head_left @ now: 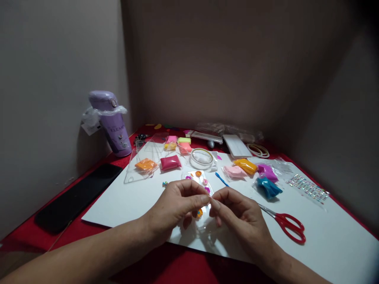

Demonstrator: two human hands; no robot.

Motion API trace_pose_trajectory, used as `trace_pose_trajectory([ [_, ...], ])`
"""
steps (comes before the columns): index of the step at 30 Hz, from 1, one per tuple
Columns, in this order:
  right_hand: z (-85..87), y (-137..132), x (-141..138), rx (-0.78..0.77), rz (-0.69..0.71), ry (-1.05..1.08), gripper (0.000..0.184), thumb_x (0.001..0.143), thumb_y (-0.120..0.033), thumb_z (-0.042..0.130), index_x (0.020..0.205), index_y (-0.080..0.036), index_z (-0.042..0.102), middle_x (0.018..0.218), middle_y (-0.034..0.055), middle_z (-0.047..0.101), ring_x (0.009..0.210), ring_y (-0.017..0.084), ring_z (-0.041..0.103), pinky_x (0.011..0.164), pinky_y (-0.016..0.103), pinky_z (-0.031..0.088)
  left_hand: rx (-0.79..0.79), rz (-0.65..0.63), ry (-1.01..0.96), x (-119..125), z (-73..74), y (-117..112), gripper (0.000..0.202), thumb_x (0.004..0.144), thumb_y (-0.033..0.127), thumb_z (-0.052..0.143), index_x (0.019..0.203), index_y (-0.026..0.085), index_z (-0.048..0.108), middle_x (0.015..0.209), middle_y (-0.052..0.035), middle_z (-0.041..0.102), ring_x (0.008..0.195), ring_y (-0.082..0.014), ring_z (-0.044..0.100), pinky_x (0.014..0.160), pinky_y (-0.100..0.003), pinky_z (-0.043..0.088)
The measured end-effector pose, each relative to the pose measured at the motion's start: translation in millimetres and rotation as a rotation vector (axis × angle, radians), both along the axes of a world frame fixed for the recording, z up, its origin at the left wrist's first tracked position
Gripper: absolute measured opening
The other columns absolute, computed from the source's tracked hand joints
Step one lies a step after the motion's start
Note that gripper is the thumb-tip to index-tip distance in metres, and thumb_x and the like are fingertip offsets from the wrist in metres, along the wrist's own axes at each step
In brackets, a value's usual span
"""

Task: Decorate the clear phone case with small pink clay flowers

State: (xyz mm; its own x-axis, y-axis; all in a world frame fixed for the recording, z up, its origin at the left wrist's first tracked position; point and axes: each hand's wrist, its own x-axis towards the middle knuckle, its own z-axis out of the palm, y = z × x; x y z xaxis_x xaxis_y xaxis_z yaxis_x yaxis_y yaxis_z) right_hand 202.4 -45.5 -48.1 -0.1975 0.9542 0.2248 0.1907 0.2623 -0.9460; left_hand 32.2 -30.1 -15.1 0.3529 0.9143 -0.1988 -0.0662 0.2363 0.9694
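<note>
My left hand (pixel 177 203) and my right hand (pixel 237 215) meet over a white sheet (pixel 124 201), fingertips pinched together on something tiny I cannot make out. Just under and behind them lies a clear plastic piece (pixel 199 179) dotted with small coloured clay bits. A thin blue tool (pixel 221 179) lies beside it. Red-handled scissors (pixel 288 225) rest to the right of my right hand.
Small bags of coloured clay lie around: orange (pixel 146 164), deep pink (pixel 170 162), yellow-orange (pixel 245 166), blue (pixel 268 187). A clear round lid (pixel 201 156), a rhinestone sticker sheet (pixel 308 188), a purple bottle (pixel 114 124) and a black phone (pixel 78 195) stand about the red table (pixel 166 264).
</note>
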Motion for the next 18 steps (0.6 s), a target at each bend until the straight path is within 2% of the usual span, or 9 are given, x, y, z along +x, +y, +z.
trace_pose_trajectory([
  [5,0.7,-0.5,-0.1,-0.005,0.003,0.011,0.024,0.087,-0.039,0.06,0.075,-0.018,0.063,0.064,0.0001,0.061,0.054,0.011,0.051,0.052,0.023,0.042,0.012,0.015,-0.009,-0.4,-1.8,-0.2,0.025,0.067,0.031,0.077,0.08,0.013,0.064,0.066,0.0008,0.056,0.048,-0.0055,0.042,0.038,-0.016,0.031],
  [13,-1.1,0.3,-0.2,0.003,0.011,0.009,0.024,0.088,-0.039,0.059,0.077,-0.018,0.064,0.066,0.0004,0.062,0.055,0.011,0.051,0.054,0.022,0.042,-0.023,0.002,-0.06,0.3,-4.8,1.7,0.023,0.073,0.031,0.075,0.074,0.012,0.061,0.061,0.0019,0.053,0.046,-0.0042,0.04,0.038,-0.015,0.03],
  [18,-1.6,0.7,-0.3,-0.046,0.006,0.046,0.026,0.088,-0.04,0.059,0.074,-0.018,0.061,0.066,-0.0001,0.06,0.054,0.01,0.049,0.052,0.022,0.041,-0.013,-0.037,-0.097,-0.7,-6.3,2.1,0.034,0.084,0.046,0.062,0.078,0.013,0.062,0.061,0.0014,0.051,0.046,-0.0051,0.041,0.037,-0.015,0.03],
])
